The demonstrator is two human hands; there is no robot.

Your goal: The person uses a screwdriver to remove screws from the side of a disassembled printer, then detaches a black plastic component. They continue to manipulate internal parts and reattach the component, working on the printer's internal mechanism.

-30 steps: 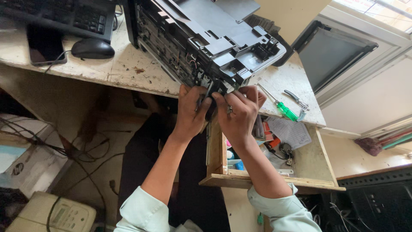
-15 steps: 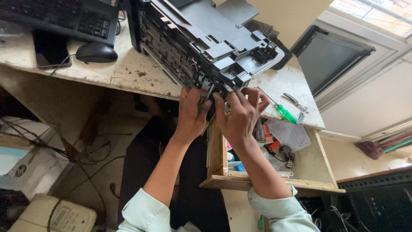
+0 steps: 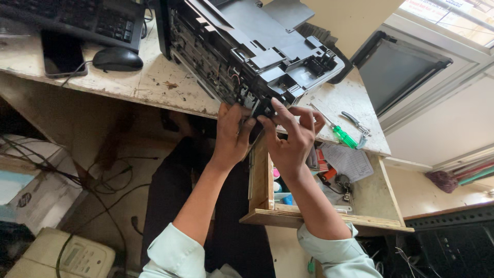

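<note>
Black plastic fills the top of the view: an opened printer chassis (image 3: 247,51) lies tilted on a worn, paint-chipped desk (image 3: 154,85), its near corner overhanging the desk edge. Both hands meet at that corner. The left hand (image 3: 232,133) reaches up from below, its fingers curled against the underside of the chassis and closed on a small part at the edge; what that part is I cannot tell. The right hand (image 3: 290,135) sits just beside it, fingers bent and pressed together around the same corner, thumb touching the black housing.

Right of the hands, on the desk, a green-handled screwdriver (image 3: 339,135) lies flat, with small pliers (image 3: 356,122) close by. Directly under the right wrist, a wooden drawer (image 3: 370,206) stands pulled out, holding a printed paper sheet (image 3: 350,160) and a jumble of small red, blue and pink items.

At the far left of the desk rest a black mouse (image 3: 117,58), a dark phone (image 3: 62,53) and a black keyboard (image 3: 82,18). On the floor below, a white cardboard box with a round blue mark (image 3: 38,188) sits among loose cables, and a beige machine (image 3: 67,255) lies nearer the lower corner. A dark flat panel (image 3: 396,69) leans against the wall at right.
</note>
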